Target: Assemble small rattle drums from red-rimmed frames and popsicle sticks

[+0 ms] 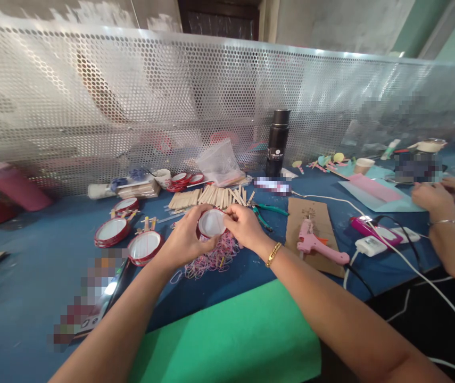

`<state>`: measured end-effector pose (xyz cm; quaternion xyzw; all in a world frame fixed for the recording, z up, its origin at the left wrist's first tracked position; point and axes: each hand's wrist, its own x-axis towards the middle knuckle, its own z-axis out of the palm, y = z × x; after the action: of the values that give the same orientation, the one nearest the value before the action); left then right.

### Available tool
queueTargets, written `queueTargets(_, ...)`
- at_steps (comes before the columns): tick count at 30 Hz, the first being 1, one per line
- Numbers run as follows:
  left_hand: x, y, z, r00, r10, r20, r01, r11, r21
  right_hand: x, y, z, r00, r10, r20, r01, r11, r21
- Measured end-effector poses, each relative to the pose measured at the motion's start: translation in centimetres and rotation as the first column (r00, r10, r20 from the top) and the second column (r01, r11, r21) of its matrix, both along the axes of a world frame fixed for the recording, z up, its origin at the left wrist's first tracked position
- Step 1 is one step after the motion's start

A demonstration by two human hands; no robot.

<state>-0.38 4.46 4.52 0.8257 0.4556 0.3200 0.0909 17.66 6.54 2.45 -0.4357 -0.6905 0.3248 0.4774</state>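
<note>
Between my hands is a small round drum [212,222] with a red rim and a white face. My left hand [188,238] grips its left side, thumb along the lower edge. The fingertips of my right hand [243,224] pinch the drum's right edge. Just below lies a tangled heap of pink and purple rubber bands [213,259]. Behind my hands, flat wooden sticks [221,196] are spread in a pile. To the left sit similar red-rimmed drums [145,246], some with small sticks at the rim.
Green-handled pliers [265,211] lie right of the sticks. A pink glue gun [320,243] rests on cardboard [296,213], with white cables and a power strip [371,244] beyond. A black bottle [278,143] stands near the perforated metal screen [219,101]. Another person's hands [435,199] work at right.
</note>
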Motion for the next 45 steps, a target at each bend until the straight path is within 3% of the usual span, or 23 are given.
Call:
queueTargets(16,0.1,-0.1,-0.1,0.999,-0.039,0.026,0.04,0.999,-0.029,-0.1,0.2,-0.2,1.0,-0.01,0.001,0.01,1.0,0.007)
queueTargets(21,0.3,0.3,-0.8,0.944,-0.018,0.329,0.102,0.966,-0.238,-0.2,0.3,-0.2,0.999,-0.038,0.022,0.038,0.999,0.011)
queueTargets(26,-0.1,1.3,-1.5,0.836,0.129,0.533,0.054,0.948,-0.314,0.5,0.8,-0.4,0.993,0.112,-0.04,-0.116,0.987,-0.109)
queueTargets(29,-0.8,2.0,-1.8,0.798,0.234,0.556,-0.085,0.956,-0.281,1.5,1.5,-0.4,0.988,0.0,0.154,-0.003,1.0,0.022)
queueTargets(32,-1.4,2.3,-2.0,0.803,0.32,0.503,-0.234,0.945,-0.229,2.1,2.1,-0.6,0.901,-0.167,0.4,0.075,0.969,0.236)
queueTargets(36,-1.4,2.3,-2.0,0.819,0.372,0.436,-0.325,0.928,-0.183,1.7,2.3,-1.2,0.864,-0.108,0.491,-0.028,0.964,0.263)
queueTargets(41,-1.3,2.3,-2.1,0.862,0.335,0.38,-0.311,0.942,-0.125,0.9,2.2,-1.8,0.81,-0.055,0.584,-0.136,0.951,0.277)
queueTargets(45,-1.5,2.5,-2.5,0.867,0.333,0.37,-0.312,0.943,-0.117,0.6,2.0,-1.9,0.789,-0.059,0.611,-0.148,0.948,0.283)
